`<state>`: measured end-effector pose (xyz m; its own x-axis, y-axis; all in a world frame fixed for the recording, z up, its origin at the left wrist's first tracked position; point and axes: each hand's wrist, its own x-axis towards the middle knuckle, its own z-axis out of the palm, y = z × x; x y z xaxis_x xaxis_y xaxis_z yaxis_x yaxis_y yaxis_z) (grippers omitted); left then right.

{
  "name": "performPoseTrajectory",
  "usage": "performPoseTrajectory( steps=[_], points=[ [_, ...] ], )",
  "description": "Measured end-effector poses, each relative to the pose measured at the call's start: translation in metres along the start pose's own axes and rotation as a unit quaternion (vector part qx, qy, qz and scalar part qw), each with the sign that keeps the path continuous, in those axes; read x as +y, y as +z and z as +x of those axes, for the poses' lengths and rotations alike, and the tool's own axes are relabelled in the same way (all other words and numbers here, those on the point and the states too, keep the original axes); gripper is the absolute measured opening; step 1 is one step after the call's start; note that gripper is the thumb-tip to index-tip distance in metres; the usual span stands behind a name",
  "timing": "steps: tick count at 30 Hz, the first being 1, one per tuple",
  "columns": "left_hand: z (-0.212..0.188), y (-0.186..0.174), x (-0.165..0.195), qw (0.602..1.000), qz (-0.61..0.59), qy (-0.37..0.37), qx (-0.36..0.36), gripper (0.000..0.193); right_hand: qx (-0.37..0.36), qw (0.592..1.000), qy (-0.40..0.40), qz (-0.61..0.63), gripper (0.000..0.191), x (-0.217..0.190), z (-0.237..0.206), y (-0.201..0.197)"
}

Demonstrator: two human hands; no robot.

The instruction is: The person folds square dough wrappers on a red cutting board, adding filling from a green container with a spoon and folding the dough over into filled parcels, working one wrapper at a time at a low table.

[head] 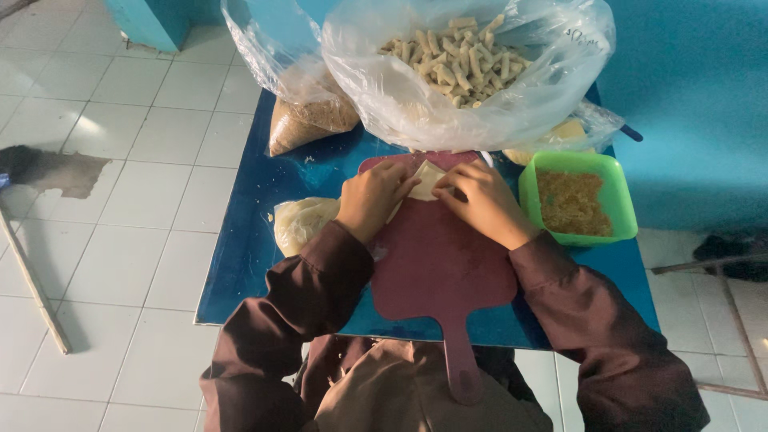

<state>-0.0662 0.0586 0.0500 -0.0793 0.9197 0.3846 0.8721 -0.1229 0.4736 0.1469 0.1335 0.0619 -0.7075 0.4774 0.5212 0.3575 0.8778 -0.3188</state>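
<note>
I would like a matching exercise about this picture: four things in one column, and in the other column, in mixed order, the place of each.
Things:
1. pale wrapper
2. green tub
3. big clear bag of rolled sticks
4. bag of pale sheets

Places:
A. at the far edge of the blue table
B. by the person's right hand
C. beside the left hand, off the maroon board
D. on the board, under both hands' fingers

Pairs: 1-D, 2-B, 3-A, 4-C
</note>
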Motion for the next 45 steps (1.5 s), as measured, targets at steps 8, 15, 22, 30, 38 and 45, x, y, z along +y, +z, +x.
performPoseTrajectory(
  steps=[8, 15, 22, 30, 38, 45],
  points=[
    [0.007, -0.008, -0.001, 0.977, -0.197, -0.036, 0.066, 0.023, -0.027, 0.999, 0.020, 0.001, 0.016, -0.002, 0.001, -0.001],
    [0.017, -0.006, -0.009, 0.865, -0.493, -0.072, -0.065, 0.031, 0.053, 0.998, 0.013, 0.019, 0.013, 0.002, -0.001, -0.004],
    [-0.008, -0.003, 0.006, 0.979, -0.151, 0.138, -0.014, 0.041, 0.015, 0.990, 0.143, -0.007, 0.010, 0.018, -0.008, 0.002],
    [-0.010, 0.010, 0.002, 0.986, -0.077, 0.144, -0.025, 0.034, -0.010, 0.982, 0.172, 0.072, 0.019, 0.025, -0.003, 0.012],
    [-0.012, 0.016, 0.001, 0.988, -0.060, 0.139, -0.002, 0.031, -0.001, 0.955, 0.245, 0.166, 0.018, 0.024, 0.002, 0.018],
    [-0.012, 0.014, 0.004, 0.990, -0.053, 0.130, -0.006, 0.032, -0.031, 0.961, 0.252, 0.111, 0.024, 0.031, -0.002, 0.015]
  ],
)
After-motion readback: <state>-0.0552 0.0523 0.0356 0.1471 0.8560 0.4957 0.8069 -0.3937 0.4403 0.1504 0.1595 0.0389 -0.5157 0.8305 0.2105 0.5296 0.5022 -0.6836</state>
